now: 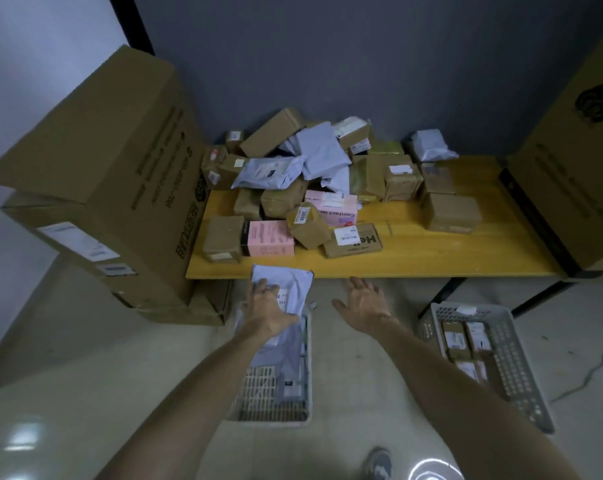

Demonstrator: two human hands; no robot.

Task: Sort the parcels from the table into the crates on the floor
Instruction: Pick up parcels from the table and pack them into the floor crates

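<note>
- Left hand point(267, 306) grips a grey mailer bag point(294, 285), fingers curled over its top face and thumb on the near edge; white label partly under the fingers.
- The bag is in the air, just off the front edge of the table point(431, 259), right above the left crate point(258, 393).
- Left crate is on the floor and already has grey bags in it, lying flat at the far end.
- Right hand point(364, 299) holds nothing, palm down with fingers spread, over the floor between the two crates and near the table edge.
- Right crate point(514, 375) is on the floor by the table leg, with small brown boxes with white labels inside.
- The pile of parcels point(320, 181) sits on the table against the wall: brown boxes, grey bags and two pink boxes point(270, 239) near the front.
- A big cardboard box point(95, 174) leans at the table's left end, stacked on other cartons; another large carton point(577, 168) stands at the right end.
- A shoe point(379, 464) shows at the bottom of the view, and a cable point(601, 368) lies on the floor at right.
</note>
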